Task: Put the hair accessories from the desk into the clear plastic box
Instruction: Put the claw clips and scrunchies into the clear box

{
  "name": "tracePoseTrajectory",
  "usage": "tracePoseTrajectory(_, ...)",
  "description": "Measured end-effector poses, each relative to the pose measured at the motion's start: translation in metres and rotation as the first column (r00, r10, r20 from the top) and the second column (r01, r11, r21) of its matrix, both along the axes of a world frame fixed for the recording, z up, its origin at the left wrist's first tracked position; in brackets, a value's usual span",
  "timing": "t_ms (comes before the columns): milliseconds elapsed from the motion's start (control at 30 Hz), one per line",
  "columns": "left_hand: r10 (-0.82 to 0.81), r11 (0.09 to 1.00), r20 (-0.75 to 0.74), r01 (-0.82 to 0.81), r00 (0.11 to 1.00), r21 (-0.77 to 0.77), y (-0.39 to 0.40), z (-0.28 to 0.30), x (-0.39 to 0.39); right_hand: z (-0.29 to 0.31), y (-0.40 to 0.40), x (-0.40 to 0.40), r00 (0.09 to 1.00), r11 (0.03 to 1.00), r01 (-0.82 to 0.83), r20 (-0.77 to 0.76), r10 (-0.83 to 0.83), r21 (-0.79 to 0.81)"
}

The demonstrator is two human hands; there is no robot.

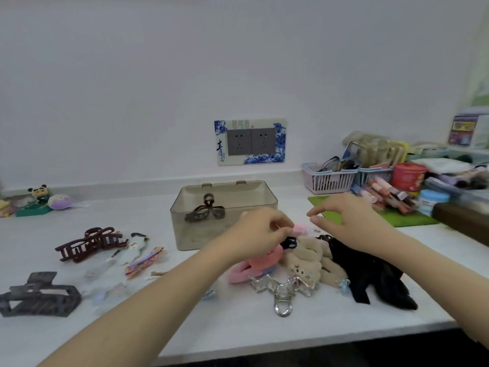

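Note:
The clear plastic box (225, 234) stands open mid-desk with a brown claw clip (205, 211) inside. My left hand (259, 231) hovers just right of the box, fingertips pinched on a small black clip (289, 242) that hangs over the pile. My right hand (344, 218) floats beside it, fingers curved and apart, holding nothing. Below them lie a pink plush clip (254, 264), beige plush clips (304, 258), a black bow (370, 274) and a silver metal clip (284, 291). Left of the box lie a dark red claw clip (90, 243), a grey claw clip (39, 295) and small barrettes (143, 258).
A pink basket (329, 180), a red tin (408, 176), cosmetics and a green mat (404, 218) crowd the back right. Small toys (42, 198) sit at the far left by the wall. A wall socket (251, 141) is behind the box. The desk's front edge (291, 343) runs near me.

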State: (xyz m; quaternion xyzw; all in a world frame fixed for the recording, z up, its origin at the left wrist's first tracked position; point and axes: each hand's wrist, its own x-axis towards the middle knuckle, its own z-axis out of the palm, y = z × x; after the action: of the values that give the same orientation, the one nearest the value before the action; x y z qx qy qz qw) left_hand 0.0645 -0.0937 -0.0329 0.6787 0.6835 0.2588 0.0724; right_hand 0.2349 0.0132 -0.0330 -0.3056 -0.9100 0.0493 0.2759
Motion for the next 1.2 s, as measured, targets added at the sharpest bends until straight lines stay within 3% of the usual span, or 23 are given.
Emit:
tracePoseTrajectory(100,-0.059,0.997,-0.012,0.059,0.998,-0.052,0.014,-0.005,0.023,-0.013,0.013,0.029,0.942,0.960,0.279,0.199,-0.272,-0.006)
tracePoseTrajectory(167,-0.089,0.992,0.002,0.089,0.996,-0.086,0.023,-0.006,0.035,-0.023,0.024,0.046,0.885,0.914,0.398,0.294,-0.360,-0.078)
tracePoseTrajectory(333,-0.125,0.978,0.063,0.134,0.990,-0.157,0.043,-0.009,0.047,-0.036,0.025,0.059,0.972,0.870,0.216,0.187,-0.145,-0.444)
tracePoseTrajectory(633,-0.259,0.929,0.053,0.264,0.964,-0.260,0.073,-0.006,0.059,-0.056,0.025,0.054,0.970,0.918,0.066,-0.192,-0.151,-0.391)
tracePoseTrajectory(867,-0.236,0.930,0.128,0.262,0.963,-0.259,0.091,-0.010,0.055,-0.062,0.030,0.058,0.831,0.847,0.080,-0.435,-0.348,-0.525)
tracePoseTrajectory(967,-0.227,0.935,0.128,0.253,0.965,-0.249,0.098,-0.012,0.054,-0.058,0.036,0.063,0.829,0.839,0.075,-0.433,-0.353,-0.540)
tracePoseTrajectory(1200,-0.215,0.937,0.098,0.233,0.972,-0.261,0.117,-0.007,0.057,-0.050,0.058,0.083,0.941,0.876,0.115,-0.231,-0.247,-0.469)
